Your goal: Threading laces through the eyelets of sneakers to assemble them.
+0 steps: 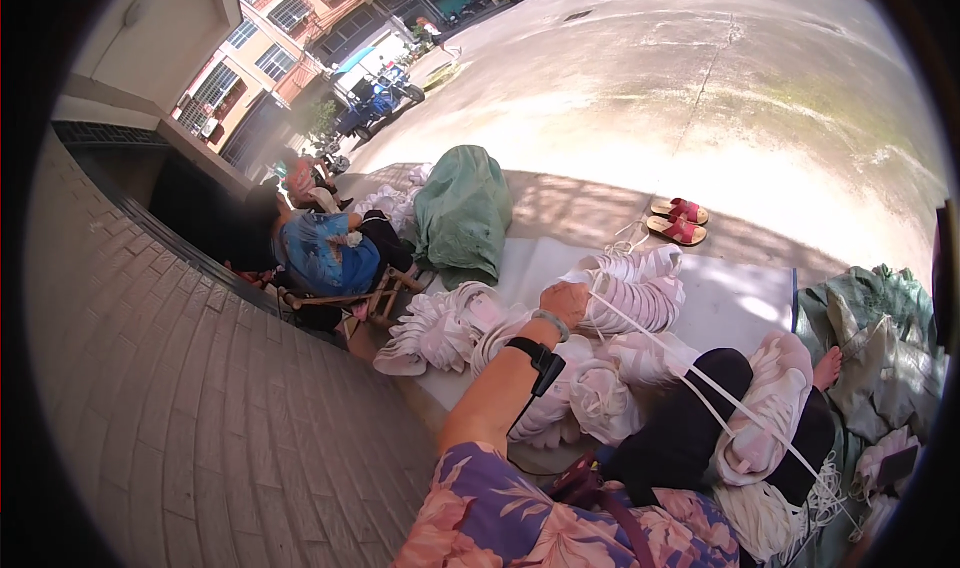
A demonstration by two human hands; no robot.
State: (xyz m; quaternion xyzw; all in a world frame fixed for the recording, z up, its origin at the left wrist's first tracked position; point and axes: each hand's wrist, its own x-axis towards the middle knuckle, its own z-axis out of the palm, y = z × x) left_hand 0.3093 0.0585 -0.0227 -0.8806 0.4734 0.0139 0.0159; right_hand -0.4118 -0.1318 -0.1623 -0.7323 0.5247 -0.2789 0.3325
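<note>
My left hand [566, 304] is stretched out over heaped white shoes [635, 293], fingers closed round a white shoelace [690, 376]. Two strands run taut from it down to the right. One reaches a white-and-pink shoe [765, 408] lying across my lap between my black-trousered legs; the other passes over the shoe toward a bundle of loose white laces [765, 520]. A bracelet and a black strap sit on my left wrist and forearm. Nothing of my right hand shows.
A brick wall [200, 398] lies left. Ahead sit another person [325, 248] in a blue top and a large green sack [465, 208]. Red sandals [678, 230] stand beyond the pale mat [735, 293]. More green sacking [870, 338] lies right; a blue three-wheeler [368, 98] is farther off.
</note>
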